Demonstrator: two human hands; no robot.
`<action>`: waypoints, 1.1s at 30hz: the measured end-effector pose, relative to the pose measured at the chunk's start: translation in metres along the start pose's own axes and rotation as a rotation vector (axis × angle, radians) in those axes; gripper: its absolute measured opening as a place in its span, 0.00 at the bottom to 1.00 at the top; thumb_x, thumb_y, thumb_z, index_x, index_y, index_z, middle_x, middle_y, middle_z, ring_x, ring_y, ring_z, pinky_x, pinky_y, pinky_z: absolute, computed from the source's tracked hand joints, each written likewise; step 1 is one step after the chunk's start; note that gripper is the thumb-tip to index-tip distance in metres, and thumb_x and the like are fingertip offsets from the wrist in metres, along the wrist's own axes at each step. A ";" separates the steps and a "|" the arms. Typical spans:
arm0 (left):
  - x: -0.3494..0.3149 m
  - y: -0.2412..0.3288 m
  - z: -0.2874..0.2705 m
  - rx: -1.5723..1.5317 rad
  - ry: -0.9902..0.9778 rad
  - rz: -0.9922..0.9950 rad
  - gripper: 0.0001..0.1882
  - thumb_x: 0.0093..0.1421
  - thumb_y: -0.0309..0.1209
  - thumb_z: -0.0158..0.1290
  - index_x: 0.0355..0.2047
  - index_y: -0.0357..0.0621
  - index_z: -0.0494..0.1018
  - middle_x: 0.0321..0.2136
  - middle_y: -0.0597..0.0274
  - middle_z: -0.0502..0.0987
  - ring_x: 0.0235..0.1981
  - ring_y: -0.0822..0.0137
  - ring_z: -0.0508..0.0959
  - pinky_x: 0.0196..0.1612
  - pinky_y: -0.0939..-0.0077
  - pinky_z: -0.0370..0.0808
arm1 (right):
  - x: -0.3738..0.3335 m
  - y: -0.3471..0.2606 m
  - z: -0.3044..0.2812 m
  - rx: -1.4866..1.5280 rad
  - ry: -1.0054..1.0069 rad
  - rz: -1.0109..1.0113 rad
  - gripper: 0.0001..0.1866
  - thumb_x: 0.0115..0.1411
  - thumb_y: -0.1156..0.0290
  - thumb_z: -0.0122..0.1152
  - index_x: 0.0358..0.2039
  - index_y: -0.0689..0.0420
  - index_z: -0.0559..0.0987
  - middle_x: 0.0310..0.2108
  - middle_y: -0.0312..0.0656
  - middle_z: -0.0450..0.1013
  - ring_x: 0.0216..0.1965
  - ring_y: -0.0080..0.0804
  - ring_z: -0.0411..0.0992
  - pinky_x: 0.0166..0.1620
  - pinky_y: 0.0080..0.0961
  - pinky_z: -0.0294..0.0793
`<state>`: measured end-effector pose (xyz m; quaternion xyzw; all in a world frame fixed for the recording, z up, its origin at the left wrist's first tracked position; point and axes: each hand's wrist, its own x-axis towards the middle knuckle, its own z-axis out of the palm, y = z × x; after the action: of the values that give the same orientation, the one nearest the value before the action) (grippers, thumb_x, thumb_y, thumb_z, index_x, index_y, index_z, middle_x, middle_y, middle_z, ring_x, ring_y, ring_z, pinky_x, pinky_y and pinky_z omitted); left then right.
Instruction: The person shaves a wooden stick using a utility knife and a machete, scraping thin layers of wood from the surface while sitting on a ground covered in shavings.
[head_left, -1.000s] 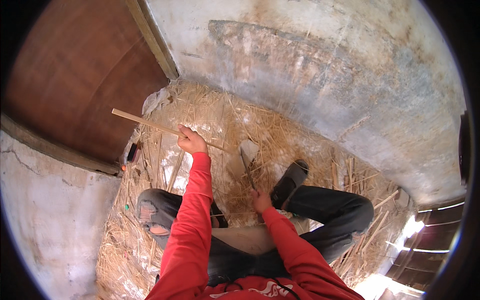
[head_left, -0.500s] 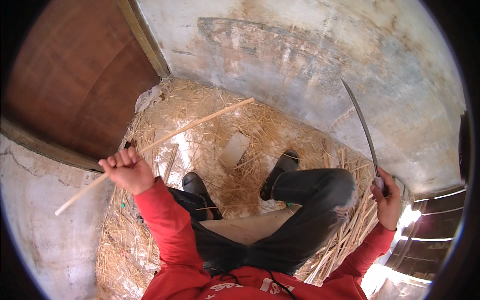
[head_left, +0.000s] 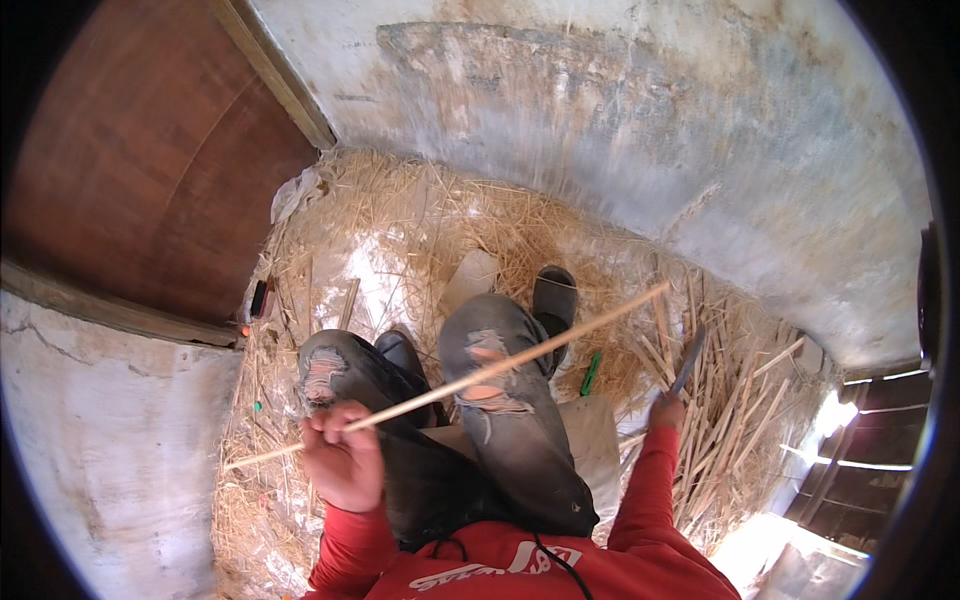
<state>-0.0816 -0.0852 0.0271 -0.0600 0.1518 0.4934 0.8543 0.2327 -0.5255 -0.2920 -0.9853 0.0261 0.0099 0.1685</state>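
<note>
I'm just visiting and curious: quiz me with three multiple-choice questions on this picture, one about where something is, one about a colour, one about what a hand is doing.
1. Where does the long thin stick lie?
A. Flat on the straw
B. Across the knees, held in the left hand
C. Leaning on the brown door

2. What colour are the sleeves?
A. Red
B. Blue
C. White

3. What is the right hand doing?
A. Resting open on the straw
B. Gripping the sandal
C. Closed around the handle of a thin blade

Answers:
1 B, the fingers are shut on the stick's lower part and it slants up over the torn grey trousers.
2 A, both forearms are clad in red.
3 C, the blade rises from the closed fist, above the split sticks.
</note>
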 end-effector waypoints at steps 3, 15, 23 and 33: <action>-0.032 -0.015 -0.022 0.284 0.154 0.015 0.22 0.74 0.47 0.44 0.28 0.44 0.67 0.29 0.62 0.71 0.39 0.61 0.74 0.59 0.56 0.72 | 0.004 -0.050 0.044 0.171 -0.197 -0.059 0.21 0.49 0.61 0.74 0.44 0.54 0.84 0.36 0.51 0.83 0.39 0.46 0.82 0.45 0.39 0.81; -0.093 0.051 -0.038 0.998 -0.215 -1.226 0.33 0.71 0.52 0.47 0.60 0.33 0.70 0.52 0.53 0.79 0.52 0.55 0.78 0.59 0.63 0.70 | 0.007 -0.110 0.186 0.124 -0.639 -0.084 0.54 0.40 0.60 0.85 0.64 0.59 0.62 0.54 0.57 0.76 0.56 0.51 0.76 0.56 0.44 0.77; -0.052 -0.006 0.142 1.232 -1.078 0.846 0.23 0.75 0.54 0.36 0.47 0.54 0.74 0.42 0.54 0.70 0.35 0.59 0.71 0.34 0.65 0.74 | 0.014 -0.074 0.213 -0.098 -0.639 -0.010 0.39 0.50 0.59 0.75 0.59 0.65 0.72 0.50 0.62 0.77 0.54 0.53 0.77 0.56 0.44 0.77; -0.082 0.004 0.208 1.020 -1.298 0.204 0.23 0.73 0.46 0.49 0.66 0.65 0.70 0.64 0.63 0.62 0.54 0.63 0.63 0.51 0.55 0.64 | 0.008 -0.094 0.177 -0.098 -0.663 0.047 0.25 0.56 0.50 0.66 0.39 0.63 0.82 0.39 0.60 0.81 0.44 0.56 0.81 0.47 0.44 0.79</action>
<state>-0.0816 -0.0981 0.2504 0.6452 -0.1613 0.3756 0.6455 0.2443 -0.3785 -0.4278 -0.9345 -0.0077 0.3349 0.1201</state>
